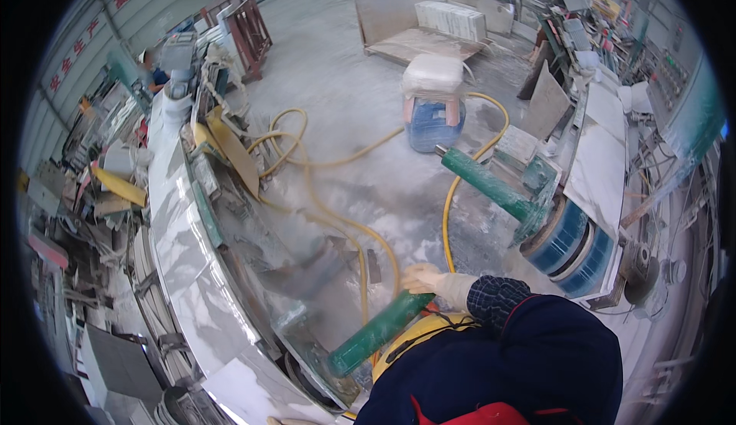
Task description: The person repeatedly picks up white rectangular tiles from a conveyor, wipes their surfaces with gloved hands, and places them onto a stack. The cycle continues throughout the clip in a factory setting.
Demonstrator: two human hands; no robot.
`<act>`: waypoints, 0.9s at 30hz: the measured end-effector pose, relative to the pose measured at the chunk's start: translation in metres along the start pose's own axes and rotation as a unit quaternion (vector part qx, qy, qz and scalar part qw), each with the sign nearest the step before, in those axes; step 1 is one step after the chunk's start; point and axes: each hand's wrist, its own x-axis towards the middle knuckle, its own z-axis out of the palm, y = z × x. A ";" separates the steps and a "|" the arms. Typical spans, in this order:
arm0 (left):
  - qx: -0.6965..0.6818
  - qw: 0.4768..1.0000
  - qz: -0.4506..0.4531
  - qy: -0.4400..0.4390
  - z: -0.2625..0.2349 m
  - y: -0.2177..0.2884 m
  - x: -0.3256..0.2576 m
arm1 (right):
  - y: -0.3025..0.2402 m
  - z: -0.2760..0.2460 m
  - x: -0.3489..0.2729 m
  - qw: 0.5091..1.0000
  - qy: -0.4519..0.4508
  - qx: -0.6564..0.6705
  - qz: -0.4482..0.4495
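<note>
Green and dusty, a cylindrical handle (379, 331) slants across the bottom of the view, and a gloved hand (424, 278) rests on its upper end, fingers curled over it; which of the person's hands this is cannot be told, and the other hand cannot be made out. The dark blue sleeve (537, 340) with a checked cuff fills the lower right, over a yellow machine body (414, 331) just under the handle. Left of the handle, a long curved slab of white veined marble (180, 248) sweeps from the lower edge toward the far left, its top glossy. Beyond the hand the concrete floor (353, 95) is pale with stone dust, and yellow hoses (330, 210) loop across it. To the right a second green handle (487, 183) juts from a machine with blue-ringed discs (571, 241) beside a white slab (602, 164). Farther off a blue barrel (433, 122) stands capped by a white sack. At the far left another person (153, 72) works near cluttered racks, and stone sheets (452, 18) are stacked at the back.
</note>
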 end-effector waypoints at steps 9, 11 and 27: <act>0.857 -0.129 0.496 -0.051 -0.022 -0.010 0.007 | 0.023 0.190 -0.022 0.937 -0.234 -0.250 0.065; 0.866 -0.111 0.487 -0.027 -0.019 -0.012 0.005 | 0.047 0.254 -0.033 0.898 -0.281 -0.325 0.092; 0.836 -0.101 0.538 0.028 -0.027 -0.022 -0.003 | 0.169 0.374 -0.062 0.860 -0.379 -0.294 0.176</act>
